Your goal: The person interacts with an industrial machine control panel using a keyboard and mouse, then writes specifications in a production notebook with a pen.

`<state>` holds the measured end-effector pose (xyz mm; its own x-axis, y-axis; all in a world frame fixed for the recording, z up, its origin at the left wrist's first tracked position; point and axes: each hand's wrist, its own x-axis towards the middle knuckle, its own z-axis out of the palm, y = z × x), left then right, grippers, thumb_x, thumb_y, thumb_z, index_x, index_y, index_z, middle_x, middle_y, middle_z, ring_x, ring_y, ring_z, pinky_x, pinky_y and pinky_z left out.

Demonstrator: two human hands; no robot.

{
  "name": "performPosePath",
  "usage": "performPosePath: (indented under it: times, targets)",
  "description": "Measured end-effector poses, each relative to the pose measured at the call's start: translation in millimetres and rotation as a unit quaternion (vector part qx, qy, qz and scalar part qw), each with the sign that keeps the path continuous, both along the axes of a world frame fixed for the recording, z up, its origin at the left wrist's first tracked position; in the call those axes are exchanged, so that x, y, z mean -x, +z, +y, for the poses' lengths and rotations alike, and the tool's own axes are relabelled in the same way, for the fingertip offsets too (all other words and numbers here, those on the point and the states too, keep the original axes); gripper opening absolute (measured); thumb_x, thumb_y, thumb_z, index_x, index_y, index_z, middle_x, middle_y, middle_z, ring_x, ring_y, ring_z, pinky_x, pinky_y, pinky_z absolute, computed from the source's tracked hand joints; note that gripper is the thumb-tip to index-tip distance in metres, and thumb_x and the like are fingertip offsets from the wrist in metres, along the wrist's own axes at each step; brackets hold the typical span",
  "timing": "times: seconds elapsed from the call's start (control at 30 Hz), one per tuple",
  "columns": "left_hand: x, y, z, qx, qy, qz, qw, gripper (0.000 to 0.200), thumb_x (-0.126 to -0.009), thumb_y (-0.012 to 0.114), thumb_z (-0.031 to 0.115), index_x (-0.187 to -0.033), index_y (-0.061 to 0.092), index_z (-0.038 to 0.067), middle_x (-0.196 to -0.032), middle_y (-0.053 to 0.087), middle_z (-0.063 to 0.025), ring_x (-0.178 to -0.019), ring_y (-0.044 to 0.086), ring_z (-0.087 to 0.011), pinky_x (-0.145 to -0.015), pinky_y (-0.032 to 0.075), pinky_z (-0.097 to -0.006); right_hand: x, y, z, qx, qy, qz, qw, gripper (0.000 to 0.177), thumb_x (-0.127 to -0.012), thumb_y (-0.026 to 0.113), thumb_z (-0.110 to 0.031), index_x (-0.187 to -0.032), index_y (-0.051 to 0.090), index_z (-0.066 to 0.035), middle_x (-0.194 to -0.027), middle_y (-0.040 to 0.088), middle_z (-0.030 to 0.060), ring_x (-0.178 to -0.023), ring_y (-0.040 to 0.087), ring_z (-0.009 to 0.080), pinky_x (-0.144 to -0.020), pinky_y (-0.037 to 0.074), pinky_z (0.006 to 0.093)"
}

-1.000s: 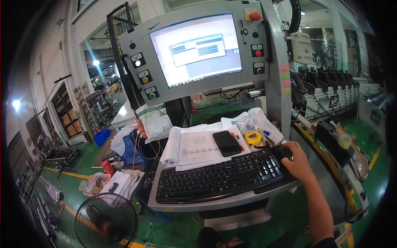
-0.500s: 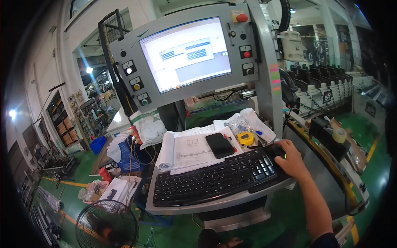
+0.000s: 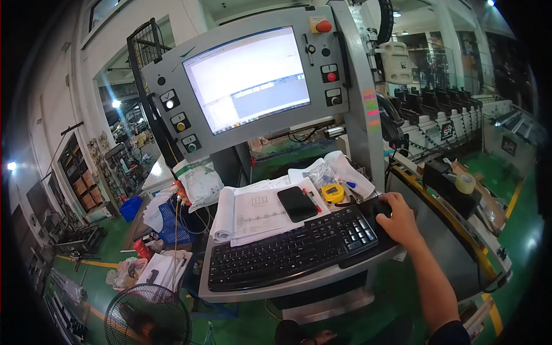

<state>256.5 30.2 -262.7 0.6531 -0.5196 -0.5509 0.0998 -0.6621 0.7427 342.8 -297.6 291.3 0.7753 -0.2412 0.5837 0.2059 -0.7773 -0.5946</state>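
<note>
My right hand (image 3: 401,219) rests over a black computer mouse (image 3: 382,208), its fingers curved round it, just right of the black keyboard (image 3: 290,250). Low at the bottom edge, my left hand (image 3: 325,336) shows only in part and in shadow, below the desk; how its fingers stand is unclear. A black phone (image 3: 297,204) lies on printed drawings (image 3: 253,213) behind the keyboard. Next to it are a red pen (image 3: 312,201) and a yellow tape measure (image 3: 332,193). Above stands a lit screen (image 3: 247,77) with windows on it.
The screen's grey panel has a red emergency button (image 3: 324,26). A white bag (image 3: 198,184) sits left of the papers. A black fan (image 3: 146,316) stands at lower left, near a blue basket (image 3: 177,221). A roll of tape (image 3: 465,183) and machinery are at the right.
The small window in the middle of the screen has gone and the display differs. The whole view has shifted slightly; my right hand remains on the mouse.
</note>
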Motion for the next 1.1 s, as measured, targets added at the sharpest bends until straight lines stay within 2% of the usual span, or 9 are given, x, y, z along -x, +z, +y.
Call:
performPosePath:
  times: [0.1,0.27,0.4,0.57,0.87,0.97,1.1]
  targets:
    - [1,-2,-1,-0.007,0.002,-0.033,0.999,0.084,-0.093,0.072,0.070,-0.144,0.066,0.003,-0.141,0.068,-0.0221,-0.130,0.064,-0.0385,-0.110,0.052,-0.0483,-1,-2,-1,-0.003,-0.013,-0.003,1.000,0.048,-0.084,0.070,-0.020,-0.128,0.067,-0.003,-0.135,0.063,0.0190,-0.118,0.067,0.0432,-0.103,0.054,0.0500]
    - [7,5,1,-0.021,0.041,-0.010,0.999,0.083,-0.093,0.075,0.067,-0.143,0.065,0.002,-0.141,0.069,-0.0226,-0.129,0.065,-0.0385,-0.110,0.052,-0.0483,-2,-2,-1,-0.001,-0.007,-0.017,1.000,0.047,-0.084,0.070,-0.020,-0.128,0.066,-0.003,-0.134,0.063,0.0190,-0.103,0.071,0.0408,-0.096,0.057,0.0491]
    - [2,-2,-1,-0.006,0.026,-0.012,1.000,0.083,-0.092,0.076,0.067,-0.142,0.066,0.001,-0.139,0.069,-0.0228,-0.128,0.065,-0.0378,-0.109,0.052,-0.0481,-3,-3,-2,0.005,-0.009,-0.015,1.000,0.048,-0.084,0.070,-0.020,-0.129,0.066,-0.003,-0.134,0.063,0.0185,-0.093,0.071,0.0383,-0.090,0.058,0.0478]
    - [3,-5,-1,0.002,0.024,-0.036,0.999,0.083,-0.091,0.077,0.067,-0.141,0.067,0.001,-0.137,0.070,-0.0231,-0.128,0.065,-0.0375,-0.109,0.053,-0.0479,-3,-4,-2,0.007,-0.007,-0.020,1.000,0.046,-0.084,0.070,-0.020,-0.127,0.068,-0.004,-0.135,0.063,0.0177,-0.095,0.072,0.0373,-0.091,0.058,0.0472]
    - [4,-6,-1,-0.006,0.037,-0.002,0.999,0.085,-0.091,0.076,0.068,-0.143,0.065,0.001,-0.140,0.069,-0.0230,-0.131,0.064,-0.0383,-0.111,0.052,-0.0482,-1,0,0,-0.011,-0.004,-0.004,1.000,0.045,-0.084,0.070,-0.020,-0.126,0.070,-0.005,-0.136,0.063,0.0161,-0.099,0.071,0.0362,-0.092,0.057,0.0450]
    - [-7,-2,-2,-0.044,-0.043,0.028,0.998,0.099,-0.095,0.064,0.077,-0.156,0.054,0.000,-0.150,0.062,-0.0217,-0.141,0.058,-0.0356,-0.117,0.045,-0.0453,-3,-3,-3,-0.017,0.001,-0.003,1.000,0.045,-0.084,0.070,-0.019,-0.127,0.069,-0.005,-0.137,0.062,0.0162,-0.105,0.070,0.0366,-0.093,0.057,0.0443]
    - [-8,-6,0,-0.028,-0.039,0.053,0.997,0.097,-0.095,0.063,0.076,-0.155,0.055,0.001,-0.154,0.059,-0.0211,-0.144,0.055,-0.0362,-0.120,0.042,-0.0449,-1,3,1,-0.032,-0.004,0.023,0.999,0.046,-0.084,0.070,-0.019,-0.128,0.068,-0.005,-0.138,0.062,0.0168,-0.112,0.069,0.0378,-0.096,0.056,0.0434]
